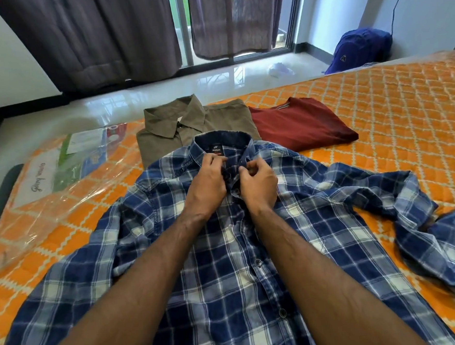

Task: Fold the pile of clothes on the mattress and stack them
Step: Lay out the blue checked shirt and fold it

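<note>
Plaid shirt (226, 253), blue and white, spread front-up on orange mattress (379, 124), placket below its collar pinched by curled fingers of left hand (208, 185) and right hand (258, 182), folded olive shirt (190, 123) just beyond.

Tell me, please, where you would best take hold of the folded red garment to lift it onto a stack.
Probably by its two short ends, one hand each, coming from the near side. The red garment lies flat and folded on the mattress beside the olive shirt, so supporting both ends should keep the fold from opening.
</note>
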